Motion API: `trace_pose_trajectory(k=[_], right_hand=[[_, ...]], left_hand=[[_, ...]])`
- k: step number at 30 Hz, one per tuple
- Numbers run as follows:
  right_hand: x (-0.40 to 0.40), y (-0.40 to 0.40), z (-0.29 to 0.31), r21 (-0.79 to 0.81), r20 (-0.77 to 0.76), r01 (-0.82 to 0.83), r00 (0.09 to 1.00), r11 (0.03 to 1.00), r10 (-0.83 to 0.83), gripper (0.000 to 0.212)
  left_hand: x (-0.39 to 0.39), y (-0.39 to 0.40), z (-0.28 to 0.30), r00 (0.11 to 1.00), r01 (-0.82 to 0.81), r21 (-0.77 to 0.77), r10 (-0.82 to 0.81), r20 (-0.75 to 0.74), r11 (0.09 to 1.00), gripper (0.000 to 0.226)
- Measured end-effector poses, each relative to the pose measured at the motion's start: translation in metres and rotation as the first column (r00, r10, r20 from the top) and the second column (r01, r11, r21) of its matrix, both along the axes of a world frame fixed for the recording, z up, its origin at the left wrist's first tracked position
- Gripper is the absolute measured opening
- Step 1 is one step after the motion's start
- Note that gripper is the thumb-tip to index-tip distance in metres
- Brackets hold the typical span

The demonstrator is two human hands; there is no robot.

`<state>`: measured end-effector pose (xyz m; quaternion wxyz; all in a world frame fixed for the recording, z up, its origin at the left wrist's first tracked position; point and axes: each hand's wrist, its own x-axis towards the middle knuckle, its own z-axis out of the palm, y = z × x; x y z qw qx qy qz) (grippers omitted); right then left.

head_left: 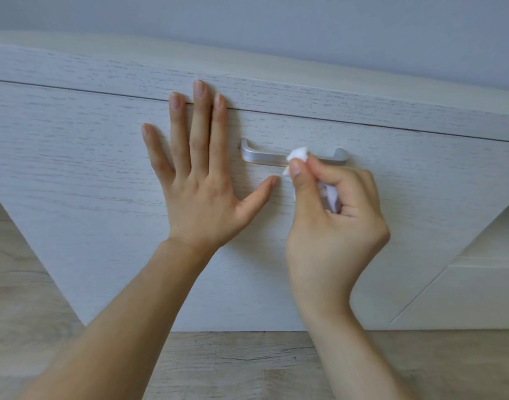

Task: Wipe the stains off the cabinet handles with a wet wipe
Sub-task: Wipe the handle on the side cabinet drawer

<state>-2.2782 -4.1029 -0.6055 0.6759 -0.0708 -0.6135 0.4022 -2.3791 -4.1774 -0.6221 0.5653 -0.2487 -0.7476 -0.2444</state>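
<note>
A silver bar handle (262,157) is fixed across the pale wood-grain cabinet front (88,174). My right hand (334,226) pinches a crumpled white wet wipe (298,153) between thumb and fingers and presses it onto the middle of the handle. The rest of the wipe is bunched inside the fist. Flat on the cabinet front just left of the handle lies my left hand (198,180), fingers spread, holding nothing; its thumb tip reaches under the handle's left part.
The cabinet's top board (305,96) runs above a thin dark gap. A grey wall (247,24) is behind. Light wooden floor (233,365) lies below the cabinet. A white unit (463,293) stands at the right.
</note>
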Motion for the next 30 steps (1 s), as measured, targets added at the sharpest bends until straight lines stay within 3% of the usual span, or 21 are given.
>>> trace_pose_trajectory(k=[3, 12, 16, 20, 25, 30], right_hand=[[-0.002, 0.002, 0.002, -0.103, -0.067, -0.019, 0.998, 0.994, 0.013, 0.008], [0.001, -0.003, 0.0, 0.07, 0.057, -0.006, 0.998, 0.998, 0.002, 0.011], [0.003, 0.002, -0.002, -0.009, -0.008, 0.024, 1.0, 1.0, -0.024, 0.011], [-0.003, -0.003, -0.004, -0.023, -0.014, 0.037, 0.999, 0.999, -0.037, 0.01], [-0.01, -0.011, -0.005, 0.09, -0.006, 0.045, 0.999, 0.995, -0.045, 0.008], [-0.012, -0.017, -0.003, 0.092, 0.008, 0.043, 0.999, 0.995, -0.044, 0.008]], left_hand=[[0.0, -0.001, 0.0, 1.0, 0.012, -0.004, -0.012, 0.002, 1.0, 0.097], [0.0, 0.0, 0.0, 1.0, 0.007, 0.007, -0.007, -0.013, 1.0, 0.093], [-0.003, -0.009, -0.005, 0.997, 0.06, -0.027, -0.061, -0.039, 0.998, 0.089], [-0.008, -0.023, -0.024, 0.999, -0.005, -0.061, 0.003, -0.045, 0.998, 0.089], [-0.01, -0.02, -0.027, 0.999, -0.039, -0.039, 0.039, -0.023, 0.998, 0.089], [-0.012, -0.02, -0.03, 0.999, -0.032, -0.031, 0.031, -0.031, 0.999, 0.089]])
